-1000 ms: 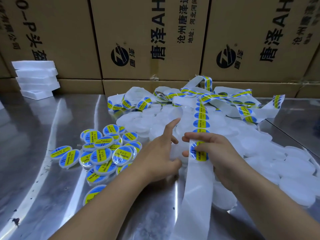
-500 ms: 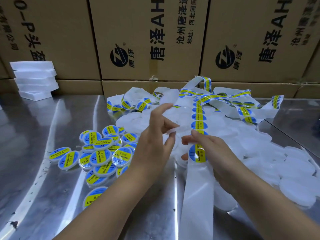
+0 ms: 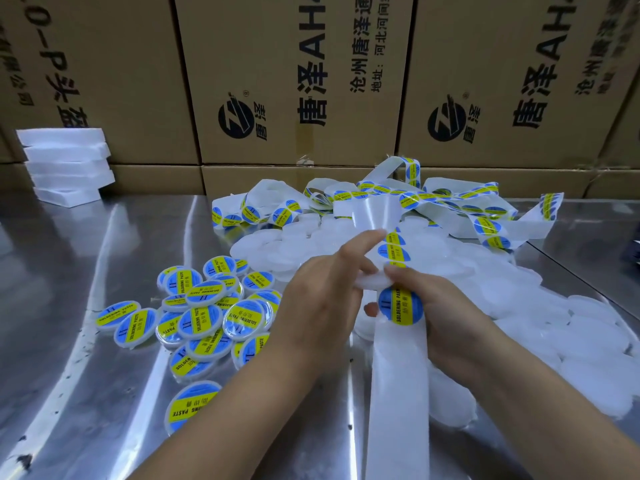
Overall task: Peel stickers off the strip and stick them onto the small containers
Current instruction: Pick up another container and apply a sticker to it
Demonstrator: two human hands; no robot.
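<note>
My left hand holds a small white round container by its edge, index finger stretched out above it. My right hand grips the white backing strip, thumb beside a blue and yellow round sticker that sits on the strip. The container lies just above that sticker, between both hands. The strip runs from the bottom edge up to a tangled heap of sticker strip at the back. Unlabelled white containers lie piled on the right. Labelled containers lie in a heap on the left.
The work surface is a shiny metal table. Cardboard boxes form a wall along the back. A stack of white foam blocks stands at the back left. The table's right edge runs diagonally past the white pile.
My left hand picked a white container out of the pile and brought it down to the sticker. My right hand drew the strip slightly toward me.
</note>
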